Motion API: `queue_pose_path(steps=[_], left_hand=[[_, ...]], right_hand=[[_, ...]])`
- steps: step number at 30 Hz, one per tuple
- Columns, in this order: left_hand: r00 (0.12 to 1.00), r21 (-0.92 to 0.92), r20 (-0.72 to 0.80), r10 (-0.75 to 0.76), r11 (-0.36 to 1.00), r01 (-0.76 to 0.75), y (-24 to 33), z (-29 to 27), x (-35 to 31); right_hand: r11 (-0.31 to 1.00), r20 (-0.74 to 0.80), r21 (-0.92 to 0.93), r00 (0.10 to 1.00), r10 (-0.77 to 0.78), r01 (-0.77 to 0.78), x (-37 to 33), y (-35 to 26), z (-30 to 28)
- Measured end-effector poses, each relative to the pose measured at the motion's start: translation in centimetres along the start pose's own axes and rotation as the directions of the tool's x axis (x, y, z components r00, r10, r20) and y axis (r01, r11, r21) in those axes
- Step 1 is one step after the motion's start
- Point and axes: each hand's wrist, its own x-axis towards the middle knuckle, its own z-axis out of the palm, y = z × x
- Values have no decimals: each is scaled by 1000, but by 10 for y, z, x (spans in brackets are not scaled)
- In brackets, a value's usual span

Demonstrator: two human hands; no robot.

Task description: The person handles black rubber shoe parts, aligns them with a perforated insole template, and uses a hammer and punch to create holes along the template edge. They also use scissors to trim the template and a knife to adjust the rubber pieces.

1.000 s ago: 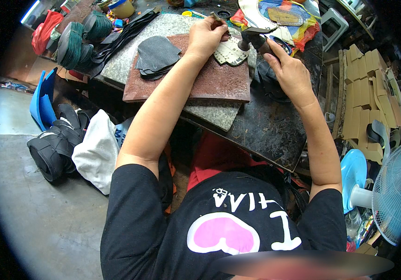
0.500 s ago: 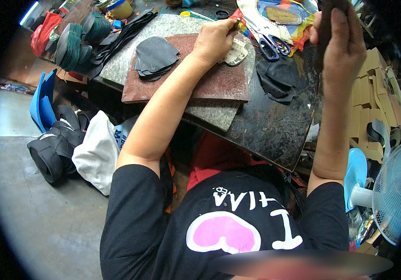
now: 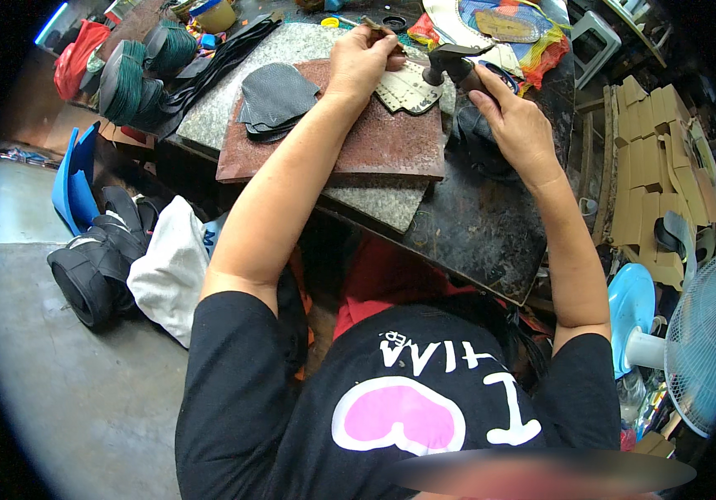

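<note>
My right hand (image 3: 518, 125) is closed round the handle of a dark-headed hammer (image 3: 451, 65), its head over the right side of a pale template (image 3: 408, 90). The template has small dark marks along its edges and lies on a reddish-brown board (image 3: 333, 165). Beyond it, my left hand (image 3: 359, 62) pinches a small brownish tool (image 3: 377, 30), mostly hidden by the fingers. Left of that forearm, a stack of black leather-like pieces (image 3: 278, 98) rests on the board. More black pieces (image 3: 481, 137) lie on the table, partly behind my right hand.
Under the board is a grey stone slab (image 3: 387, 207) on a black table (image 3: 491, 242). Blue-handled scissors (image 3: 503, 77) lie behind the hammer. Green cord spools (image 3: 124, 87) and black strips (image 3: 220, 71) sit at the left. A fan (image 3: 703, 342) and cartons (image 3: 649, 167) stand at right.
My right hand has come down and left from its raised place, bringing the hammer over the template. My left hand has shifted slightly left and away, and more of the template shows.
</note>
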Motion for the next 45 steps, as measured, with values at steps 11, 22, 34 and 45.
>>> queue_pose_path(steps=[11,22,34,45], left_hand=[[970,343,106,220,907,-243,-6,-1,3],[799,699,352,488,431,-571,12,18,-8],[999,0,-19,29,1000,-29,-3,4,0],[957,439,112,267,851,-289,-3,5,-1]], right_hand=[[995,-44,83,998,-52,56,6,21,9],[807,-274,565,962,-13,172,16,-21,-56],[998,-53,-1,997,-55,55,-2,6,2],[987,-33,143,998,-62,66,1,16,7]])
